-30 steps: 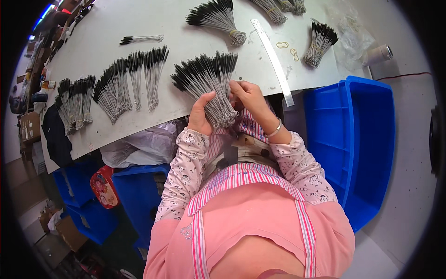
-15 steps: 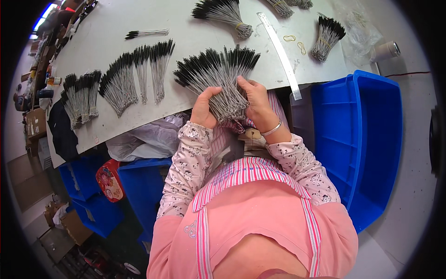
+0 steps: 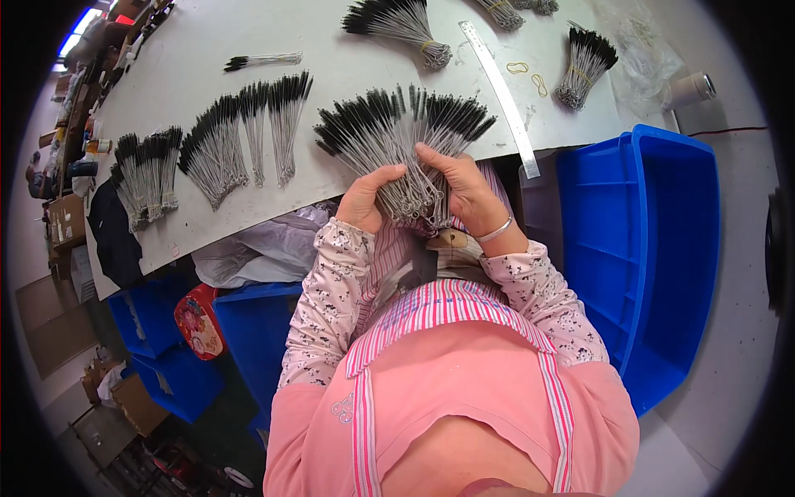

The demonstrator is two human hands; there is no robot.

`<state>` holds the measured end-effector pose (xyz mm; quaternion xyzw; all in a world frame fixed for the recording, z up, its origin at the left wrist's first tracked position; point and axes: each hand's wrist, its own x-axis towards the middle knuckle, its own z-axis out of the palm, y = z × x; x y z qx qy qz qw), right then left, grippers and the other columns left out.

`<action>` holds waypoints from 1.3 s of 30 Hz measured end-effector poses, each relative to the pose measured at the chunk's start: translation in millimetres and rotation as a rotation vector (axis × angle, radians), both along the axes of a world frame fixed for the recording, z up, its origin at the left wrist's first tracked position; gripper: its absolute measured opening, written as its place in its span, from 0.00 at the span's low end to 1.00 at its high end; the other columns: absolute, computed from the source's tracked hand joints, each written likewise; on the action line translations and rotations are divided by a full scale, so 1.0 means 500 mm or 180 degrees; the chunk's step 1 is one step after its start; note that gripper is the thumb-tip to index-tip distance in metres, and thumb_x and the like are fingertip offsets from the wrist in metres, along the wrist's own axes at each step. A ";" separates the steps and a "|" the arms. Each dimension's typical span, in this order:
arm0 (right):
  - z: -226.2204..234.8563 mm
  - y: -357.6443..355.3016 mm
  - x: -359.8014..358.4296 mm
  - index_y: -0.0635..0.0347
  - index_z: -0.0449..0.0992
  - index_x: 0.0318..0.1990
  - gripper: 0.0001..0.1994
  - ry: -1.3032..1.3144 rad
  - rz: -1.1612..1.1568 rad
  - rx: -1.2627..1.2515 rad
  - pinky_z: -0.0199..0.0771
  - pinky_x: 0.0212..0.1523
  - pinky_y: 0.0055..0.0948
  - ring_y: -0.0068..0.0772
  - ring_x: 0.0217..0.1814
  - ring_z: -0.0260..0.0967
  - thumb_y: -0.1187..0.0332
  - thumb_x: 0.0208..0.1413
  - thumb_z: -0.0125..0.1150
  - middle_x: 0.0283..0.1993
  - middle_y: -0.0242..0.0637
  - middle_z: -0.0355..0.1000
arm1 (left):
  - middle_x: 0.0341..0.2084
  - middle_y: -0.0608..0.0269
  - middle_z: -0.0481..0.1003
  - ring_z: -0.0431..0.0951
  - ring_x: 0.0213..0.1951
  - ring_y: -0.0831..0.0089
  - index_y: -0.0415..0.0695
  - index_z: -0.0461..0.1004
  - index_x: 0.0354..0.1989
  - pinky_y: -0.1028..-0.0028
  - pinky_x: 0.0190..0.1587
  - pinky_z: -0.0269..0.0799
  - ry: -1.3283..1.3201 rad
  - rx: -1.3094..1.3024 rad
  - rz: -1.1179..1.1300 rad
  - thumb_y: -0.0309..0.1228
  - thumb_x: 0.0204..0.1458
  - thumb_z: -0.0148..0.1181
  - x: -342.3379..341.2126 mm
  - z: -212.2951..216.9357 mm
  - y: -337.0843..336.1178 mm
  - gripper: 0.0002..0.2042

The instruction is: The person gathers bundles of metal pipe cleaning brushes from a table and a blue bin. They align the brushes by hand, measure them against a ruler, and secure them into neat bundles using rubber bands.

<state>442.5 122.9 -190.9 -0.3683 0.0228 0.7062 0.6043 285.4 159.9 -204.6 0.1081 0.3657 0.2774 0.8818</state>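
Note:
A thick, fanned bunch of wire brushes (image 3: 377, 132) with black bristles and looped grey wire ends is held at the table's near edge. My left hand (image 3: 366, 195) is closed round its left side, the thumb lying across the wires. My right hand (image 3: 465, 189) grips the right side, its thumb pressed on the wires near the middle; a bracelet circles that wrist. The bristles point away from me and the loops hang toward my lap. Most of the fingers are hidden behind the bunch.
Several brush piles (image 3: 211, 149) lie on the white table (image 3: 323, 50) to the left. Banded bundles (image 3: 586, 70) are at the far side and right, near a metal ruler (image 3: 501, 95) and yellow rubber bands (image 3: 539, 85). A blue bin (image 3: 675, 265) stands at my right.
The bunch has spread wider to the right, with a gap opening among the bristles near its middle. My right hand has shifted slightly right, its thumb moving inward over the wires.

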 end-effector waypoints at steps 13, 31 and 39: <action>-0.006 0.005 -0.011 0.73 0.69 0.40 0.13 -0.0350 -0.0054 0.0109 0.79 0.33 0.32 0.36 0.32 0.74 0.80 0.46 0.60 0.35 0.44 0.72 | 0.38 0.55 0.75 0.77 0.39 0.65 0.36 0.70 0.43 0.66 0.45 0.73 -0.0056 0.0205 0.0091 0.25 0.51 0.55 0.008 -0.021 -0.013 0.12; -0.003 -0.005 -0.020 0.70 0.72 0.38 0.10 -0.1038 0.0188 0.0087 0.74 0.33 0.28 0.30 0.32 0.72 0.77 0.46 0.60 0.34 0.40 0.73 | 0.36 0.57 0.75 0.77 0.37 0.67 0.35 0.72 0.41 0.69 0.42 0.74 0.0407 0.0419 0.0266 0.25 0.48 0.60 0.027 0.005 -0.016 0.12; -0.013 -0.014 -0.015 0.65 0.72 0.34 0.06 -0.0900 -0.0085 0.0121 0.75 0.31 0.28 0.28 0.30 0.71 0.75 0.48 0.60 0.31 0.36 0.72 | 0.33 0.54 0.76 0.77 0.31 0.65 0.31 0.73 0.37 0.69 0.35 0.75 0.0662 0.0197 0.0634 0.20 0.41 0.61 0.046 -0.016 -0.020 0.13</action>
